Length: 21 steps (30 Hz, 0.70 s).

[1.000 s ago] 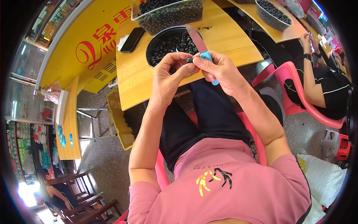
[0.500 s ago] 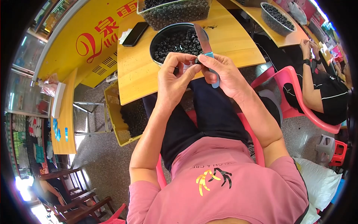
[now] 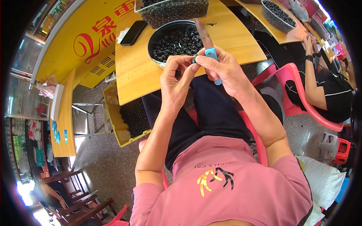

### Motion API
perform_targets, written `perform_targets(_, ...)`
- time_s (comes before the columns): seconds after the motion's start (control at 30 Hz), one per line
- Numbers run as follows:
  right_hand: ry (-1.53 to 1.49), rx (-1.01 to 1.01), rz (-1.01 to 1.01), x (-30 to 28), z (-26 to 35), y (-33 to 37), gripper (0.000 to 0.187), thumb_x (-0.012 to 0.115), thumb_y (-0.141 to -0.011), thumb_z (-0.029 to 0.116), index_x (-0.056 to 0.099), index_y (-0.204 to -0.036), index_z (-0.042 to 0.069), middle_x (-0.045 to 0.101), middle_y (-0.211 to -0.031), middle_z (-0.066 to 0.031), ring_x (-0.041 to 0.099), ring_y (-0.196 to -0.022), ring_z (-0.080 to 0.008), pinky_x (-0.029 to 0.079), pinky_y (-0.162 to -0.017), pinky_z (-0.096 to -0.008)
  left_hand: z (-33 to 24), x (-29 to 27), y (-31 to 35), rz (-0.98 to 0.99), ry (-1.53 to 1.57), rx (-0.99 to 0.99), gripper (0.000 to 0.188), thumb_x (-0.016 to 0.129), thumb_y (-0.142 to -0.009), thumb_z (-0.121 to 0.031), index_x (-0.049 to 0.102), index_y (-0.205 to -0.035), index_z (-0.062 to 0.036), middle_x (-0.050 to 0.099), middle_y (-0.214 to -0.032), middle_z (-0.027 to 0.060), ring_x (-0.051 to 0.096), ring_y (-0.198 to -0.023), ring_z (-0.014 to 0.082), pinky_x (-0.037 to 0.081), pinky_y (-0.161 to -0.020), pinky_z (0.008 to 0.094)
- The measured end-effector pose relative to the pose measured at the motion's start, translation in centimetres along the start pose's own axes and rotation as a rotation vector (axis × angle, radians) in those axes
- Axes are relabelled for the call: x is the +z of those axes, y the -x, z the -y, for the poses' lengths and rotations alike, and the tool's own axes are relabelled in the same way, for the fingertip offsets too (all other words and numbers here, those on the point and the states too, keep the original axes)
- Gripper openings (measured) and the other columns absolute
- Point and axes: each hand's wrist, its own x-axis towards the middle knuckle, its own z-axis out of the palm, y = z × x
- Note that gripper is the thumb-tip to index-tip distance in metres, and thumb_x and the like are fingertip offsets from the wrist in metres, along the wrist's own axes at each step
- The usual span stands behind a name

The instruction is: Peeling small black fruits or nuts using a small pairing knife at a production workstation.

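My left hand (image 3: 174,78) pinches a small dark round piece (image 3: 194,60), berry-like or nut-like, between thumb and forefinger. Another dark spot shows inside its curled fingers, too hidden to name. A knife (image 3: 203,34) with a light blue handle is gripped in my right hand (image 3: 227,71), its blade pointing up and away. The right thumb reaches across to the same piece, so both hands meet there. Just beyond them on the table stands a round metal bowl (image 3: 149,51), holding many similar dark pieces (image 3: 177,42).
Behind the bowl, a clear plastic tub (image 3: 173,15) of dark pieces stands on the wooden table (image 3: 230,37), near a black phone (image 3: 133,32). A yellow crate (image 3: 124,140) sits on the floor at left. Another person (image 3: 316,79) sits by a pink chair (image 3: 294,86) at right.
The hands have shifted slightly, staying together at the small round piece. The knife is still in my right hand, and the view has moved a little.
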Motion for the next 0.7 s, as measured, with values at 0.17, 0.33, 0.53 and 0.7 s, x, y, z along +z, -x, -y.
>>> perform_targets(0.17,-0.009,0.049,0.055,0.1,0.7,0.0,0.017,0.067,-0.093,0.022,0.064,-0.101,0.007,0.061,-0.079,0.0054,0.046,-0.056,0.0,0.035,-0.051,-0.017,0.0,-0.2,0.0,0.026,-0.033,0.039,0.016,0.072,-0.088,-0.007,0.064,-0.101,-0.0022,0.052,-0.093,-0.0024,0.04,-0.074,0.0052,0.036,-0.066,0.0188)
perform_targets(0.33,0.006,0.07,0.084,-0.2,1.0,0.2,0.014,0.064,-0.094,0.021,0.063,-0.1,0.007,0.061,-0.081,0.0045,0.045,-0.057,0.0006,0.033,-0.052,-0.0161,0.1,-0.3,0.1,0.093,0.056,0.024,0.014,0.07,-0.09,-0.006,0.062,-0.101,-0.002,0.051,-0.095,-0.002,0.043,-0.076,0.0054,0.038,-0.069,0.0194)
perform_targets(0.53,0.399,-0.34,-0.003,-0.4,0.2,0.6,0.019,0.061,-0.095,0.017,0.064,-0.104,0.0,0.061,-0.079,0.0001,0.054,-0.062,-0.0061,0.043,-0.057,-0.0212,-1.3,0.2,0.5,0.1,0.305,-0.067,0.015,0.065,-0.094,-0.009,0.059,-0.107,-0.0031,0.059,-0.101,-0.0009,0.053,-0.088,0.0056,0.044,-0.081,0.0198)
perform_targets(0.7,1.047,-0.736,-0.004,-0.9,1.0,1.9,0.016,0.066,-0.09,0.011,0.066,-0.103,0.003,0.062,-0.081,-0.0081,0.062,-0.067,-0.0179,0.048,-0.059,-0.0301,-0.8,-0.3,0.6,0.093,0.271,-0.094,0.016,0.064,-0.095,-0.01,0.058,-0.109,-0.0039,0.061,-0.102,-0.0006,0.055,-0.094,0.0062,0.044,-0.085,0.0203)
